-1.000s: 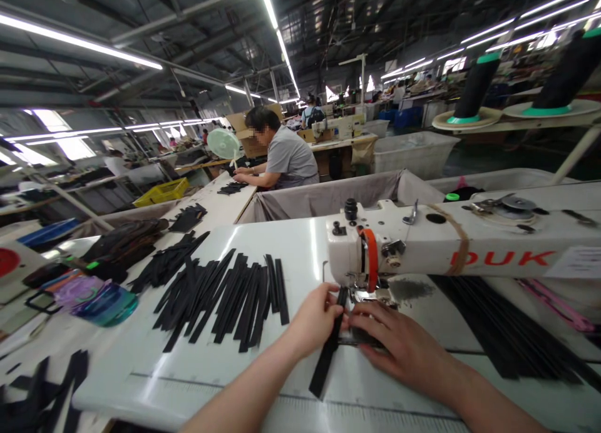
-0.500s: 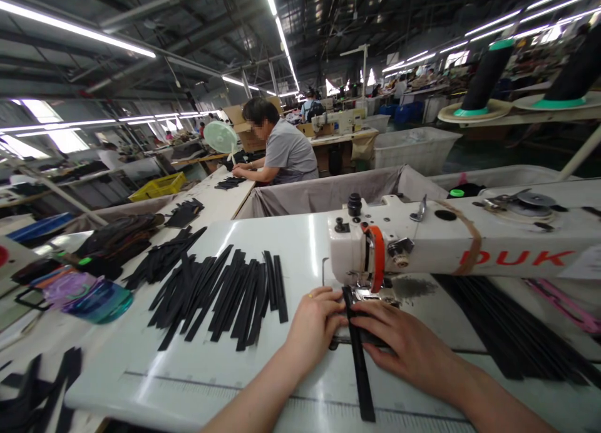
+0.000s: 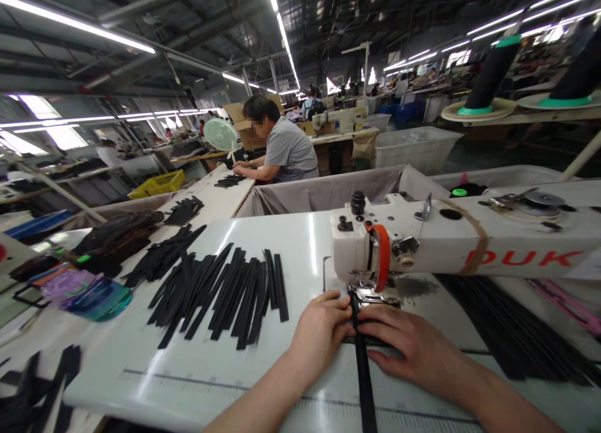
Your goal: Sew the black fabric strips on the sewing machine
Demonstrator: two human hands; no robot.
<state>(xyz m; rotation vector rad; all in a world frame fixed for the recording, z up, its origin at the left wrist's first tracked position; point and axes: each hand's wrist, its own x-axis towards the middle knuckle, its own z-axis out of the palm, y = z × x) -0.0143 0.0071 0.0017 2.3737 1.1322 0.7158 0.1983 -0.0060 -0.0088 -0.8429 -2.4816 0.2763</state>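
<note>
A black strip [image 3: 364, 376] runs from under the presser foot of the white sewing machine [image 3: 436, 233] toward the table's front edge. My left hand [image 3: 322, 326] is at the strip's left side, its fingers closed on the strip just before the foot. From the right, my right hand [image 3: 404, 339] presses its fingertips against the strip's other edge, fingers together. Left of my hands, several black strips [image 3: 239, 295] lie in a row on the pale table [image 3: 188, 395]. More black strips [image 3: 511, 326] lie beneath the machine arm.
A purple and blue bottle [image 3: 94, 295] lies at the left near other black strips [image 3: 183, 248]. A person [image 3: 288, 145] in a grey shirt works at the table beyond. Thread cones [image 3: 493, 76] stand at the upper right. A cloth-lined bin [image 3: 323, 192] is behind the table.
The strip between my hands has shifted, and its near end now reaches the bottom of the view. Both hands and the machine appear slightly farther right.
</note>
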